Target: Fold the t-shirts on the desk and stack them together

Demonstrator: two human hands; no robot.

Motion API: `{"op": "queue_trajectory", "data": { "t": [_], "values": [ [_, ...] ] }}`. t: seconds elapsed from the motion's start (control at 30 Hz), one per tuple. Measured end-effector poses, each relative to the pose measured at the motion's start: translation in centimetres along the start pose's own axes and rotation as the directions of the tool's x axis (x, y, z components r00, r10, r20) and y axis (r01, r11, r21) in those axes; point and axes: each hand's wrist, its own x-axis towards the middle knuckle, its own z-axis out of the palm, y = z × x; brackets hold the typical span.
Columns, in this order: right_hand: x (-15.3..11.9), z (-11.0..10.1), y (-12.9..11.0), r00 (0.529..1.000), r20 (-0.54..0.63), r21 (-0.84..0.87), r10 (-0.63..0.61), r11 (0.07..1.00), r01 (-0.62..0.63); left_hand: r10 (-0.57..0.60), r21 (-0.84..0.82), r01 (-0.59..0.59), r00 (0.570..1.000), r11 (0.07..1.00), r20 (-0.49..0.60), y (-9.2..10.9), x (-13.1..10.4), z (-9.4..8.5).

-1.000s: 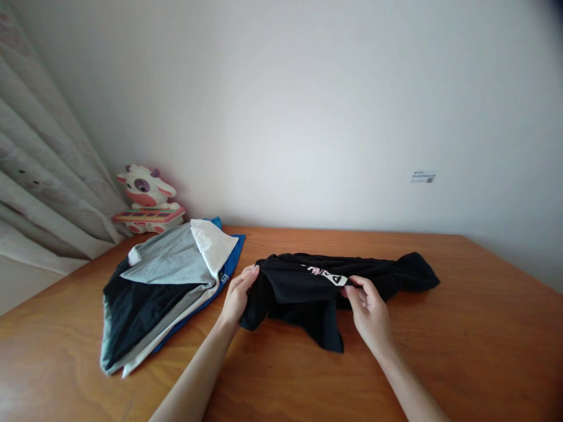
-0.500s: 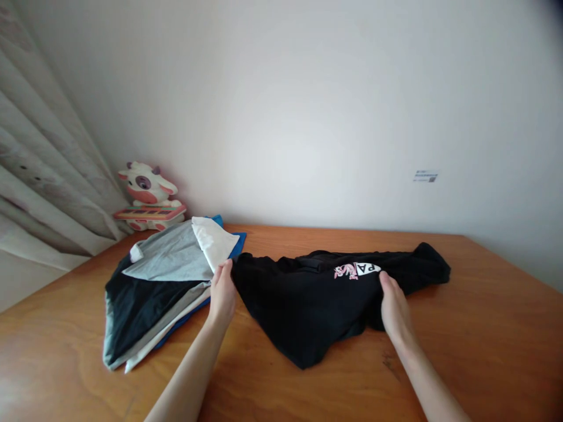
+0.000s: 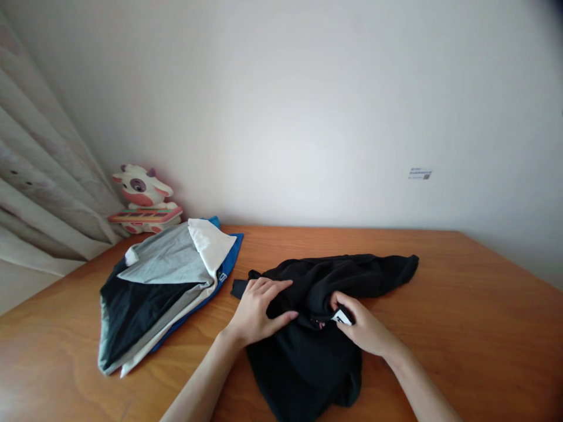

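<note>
A black long-sleeved top (image 3: 308,369) lies bunched on the table, one sleeve-like part stretching to the right and its lower part hanging toward me. My left hand (image 3: 259,310) rests on its left side, fingers spread and thumb apart. With my right hand (image 3: 358,325) I pinch a fold of the cloth, fingers closed round it near the white printed patch (image 3: 342,317). Most of the print is tucked into the folds. Just left of the top is a pile of folded clothes (image 3: 167,252) in grey, black, white and blue.
A cow-shaped toy keyboard (image 3: 147,199) stands at the back left, behind the clothes pile. Beside it hangs a pale curtain (image 3: 39,152). The wooden table (image 3: 461,328) runs back to a white wall (image 3: 299,105) bearing a small label (image 3: 420,173).
The black top has been lowered and bunched closer to me, its print folded under. My left hand has let go of its edge and spread on it; my right hand moved left and down.
</note>
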Motion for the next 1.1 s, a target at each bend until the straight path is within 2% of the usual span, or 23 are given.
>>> {"op": "queue_trajectory", "data": {
  "t": [0.1,0.2,0.3,0.37,0.43,0.47,0.53,0.63,0.7,0.73,0.8,0.83,0.87,0.9,0.93,0.97,1.03,1.07,1.1],
  "values": [
    [0.0,-0.2,-0.2,1.000,-0.018,-0.023,0.002,1.000,-0.002,-0.083,-0.077,0.081,0.996,0.994,-0.021,0.3,0.4,0.1],
    [0.3,-0.7,0.5,0.986,-0.164,-0.033,0.025,0.999,-0.031,-0.208,-0.262,0.176,0.973,0.949,-0.101,0.6,0.8,0.0],
    [0.7,-0.8,1.4,0.950,-0.309,-0.013,0.039,0.999,-0.045,-0.357,-0.455,0.275,0.928,0.847,-0.104,0.9,1.0,-0.3],
    [0.9,-0.9,1.9,0.924,-0.383,-0.035,0.016,0.999,-0.031,-0.470,-0.594,0.345,0.880,0.727,-0.065,0.7,1.1,-0.5],
    [0.9,-1.0,2.4,0.890,-0.456,-0.080,-0.019,0.997,-0.020,-0.579,-0.733,0.359,0.813,0.578,-0.058,0.2,1.2,-0.8],
    [0.8,-1.2,2.6,0.869,-0.494,-0.101,-0.032,0.995,-0.020,-0.632,-0.797,0.327,0.771,0.507,-0.086,-0.3,1.2,-1.1],
    [0.6,-1.9,3.1,0.814,-0.580,-0.127,-0.034,0.991,-0.049,-0.726,-0.900,0.185,0.664,0.394,-0.181,-1.5,1.3,-1.8],
    [0.3,-3.3,3.9,0.685,-0.728,-0.139,-0.024,0.984,-0.113,-0.825,-0.952,-0.105,0.478,0.288,-0.302,-3.1,1.4,-3.3],
    [0.1,-4.1,4.2,0.594,-0.802,-0.179,-0.059,0.973,-0.145,-0.851,-0.928,-0.238,0.381,0.286,-0.361,-3.6,1.2,-4.4],
    [0.1,-4.5,4.4,0.557,-0.825,-0.222,-0.096,0.961,-0.163,-0.850,-0.910,-0.278,0.348,0.309,-0.395,-3.7,1.1,-4.8],
    [0.1,-4.8,4.5,0.521,-0.834,-0.334,-0.182,0.918,-0.214,-0.816,-0.863,-0.297,0.304,0.409,-0.492,-3.3,0.9,-5.2],
    [0.1,-4.8,4.6,0.529,-0.823,-0.378,-0.206,0.894,-0.241,-0.778,-0.832,-0.258,0.298,0.492,-0.553,-3.0,0.8,-5.2],
    [0.1,-4.8,4.5,0.555,-0.808,-0.397,-0.198,0.879,-0.265,-0.722,-0.785,-0.182,0.312,0.593,-0.617,-2.7,0.8,-5.1],
    [0.2,-4.7,4.3,0.598,-0.786,-0.392,-0.156,0.874,-0.287,-0.645,-0.709,-0.080,0.353,0.700,-0.677,-2.3,0.7,-4.9],
    [0.2,-4.6,4.1,0.652,-0.753,-0.371,-0.087,0.874,-0.312,-0.555,-0.603,0.024,0.422,0.797,-0.717,-2.0,0.6,-4.5],
    [0.2,-4.4,3.9,0.710,-0.704,-0.347,0.000,0.872,-0.345,-0.462,-0.480,0.108,0.516,0.871,-0.722,-1.8,0.4,-4.1],
    [0.1,-4.2,3.3,0.795,-0.580,-0.334,0.177,0.838,-0.430,-0.306,-0.258,0.183,0.736,0.949,-0.604,-1.5,0.1,-3.0],
    [-0.1,-4.2,3.1,0.819,-0.521,-0.355,0.240,0.812,-0.464,-0.257,-0.180,0.192,0.835,0.965,-0.487,-1.4,-0.1,-2.5],
    [-0.2,-4.1,3.0,0.841,-0.467,-0.391,0.274,0.789,-0.474,-0.227,-0.119,0.197,0.909,0.973,-0.349,-1.4,-0.2,-1.9]
  ]
}}
